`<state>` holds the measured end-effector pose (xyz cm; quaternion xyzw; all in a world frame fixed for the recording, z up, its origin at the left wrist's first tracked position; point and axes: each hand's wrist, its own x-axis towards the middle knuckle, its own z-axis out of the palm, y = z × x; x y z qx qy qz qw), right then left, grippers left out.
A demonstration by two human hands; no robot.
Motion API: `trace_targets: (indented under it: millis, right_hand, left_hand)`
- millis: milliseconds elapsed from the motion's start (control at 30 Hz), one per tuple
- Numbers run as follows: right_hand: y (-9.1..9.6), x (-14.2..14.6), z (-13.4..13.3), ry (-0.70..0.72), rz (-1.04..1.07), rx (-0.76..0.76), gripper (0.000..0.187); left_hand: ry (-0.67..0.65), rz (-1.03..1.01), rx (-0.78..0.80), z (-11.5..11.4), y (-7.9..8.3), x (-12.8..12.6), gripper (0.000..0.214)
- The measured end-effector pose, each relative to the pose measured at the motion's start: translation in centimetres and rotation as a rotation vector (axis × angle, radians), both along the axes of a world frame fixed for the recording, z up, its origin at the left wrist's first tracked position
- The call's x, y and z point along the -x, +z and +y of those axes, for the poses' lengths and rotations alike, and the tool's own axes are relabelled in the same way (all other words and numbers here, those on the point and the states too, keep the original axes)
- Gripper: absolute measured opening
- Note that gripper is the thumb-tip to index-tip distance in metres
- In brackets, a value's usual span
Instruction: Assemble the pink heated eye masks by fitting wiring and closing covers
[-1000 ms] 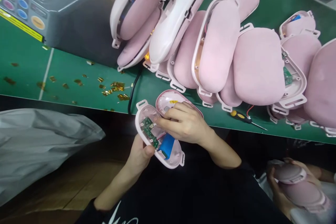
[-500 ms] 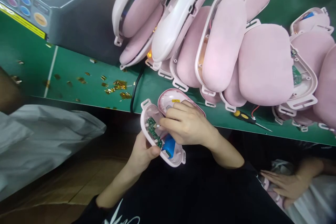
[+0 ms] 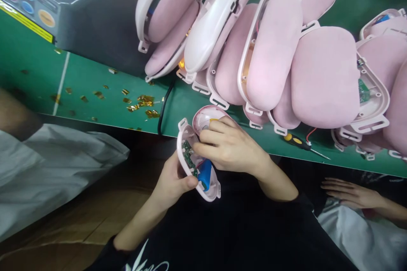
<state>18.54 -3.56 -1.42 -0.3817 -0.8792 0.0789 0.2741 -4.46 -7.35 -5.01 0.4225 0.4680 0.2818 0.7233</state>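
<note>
Shell (image 3: 198,160) in left-hand fingers (image 3: 188,183)

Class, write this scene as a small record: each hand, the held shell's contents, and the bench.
Left hand: grips open pink shell by its rim
Right hand: curled at the shell's open side; any grip hidden
In shell: green circuit board, blue block
Partly behind right hand: second shell half
Bench: screwdriver, gold scraps, grey machine, pink cases
</note>
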Motion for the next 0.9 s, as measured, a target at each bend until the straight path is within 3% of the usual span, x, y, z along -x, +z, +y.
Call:
trace_targets:
  millis: [500, 767, 900]
  right_hand:
    - [0.5, -0.7, 1.0, 0.096, -0.054, 0.086, 0.022]
    - [0.1, -0.7, 1.6, -0.075, -0.025, 0.075, 0.019]
    - [1.0, -0.2, 1.6, -0.104, -0.038, 0.107, 0.012]
  left_hand:
    - [-0.072, 0.065, -0.003, 0.9, 0.8, 0.0, 0.091]
    - [-0.195, 0.180, -0.080, 2.3, 1.7, -0.2, 0.085]
    - [-0.131, 0.163, -0.100, 2.1, 1.9, -0.8, 0.080]
